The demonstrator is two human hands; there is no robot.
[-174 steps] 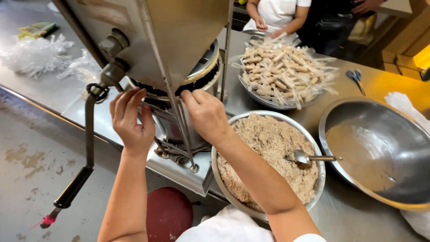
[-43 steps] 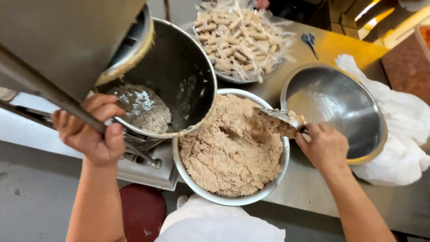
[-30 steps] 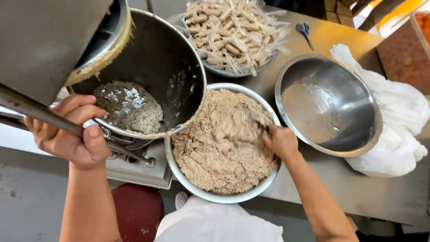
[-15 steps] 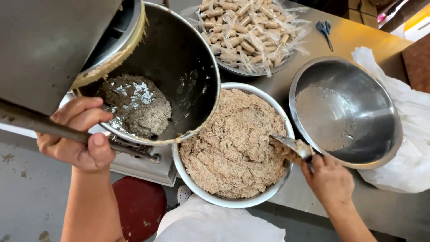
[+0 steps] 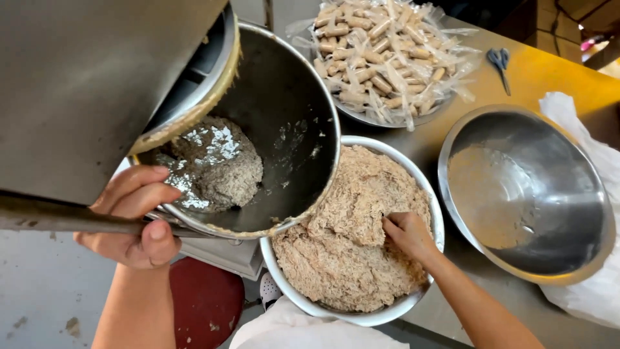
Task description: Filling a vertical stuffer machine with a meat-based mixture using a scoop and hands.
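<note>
Both hands busy: left hand point(image 5: 132, 216) gripping lever point(image 5: 58, 220), right-hand fingers point(image 5: 394, 226) dug into mince point(image 5: 349, 258).

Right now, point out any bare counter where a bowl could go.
Only narrow strips: the counter between the white bowl, steel bowl and roll tray, and the yellow patch by the scissors. The tilted drum crowds the left.
</note>
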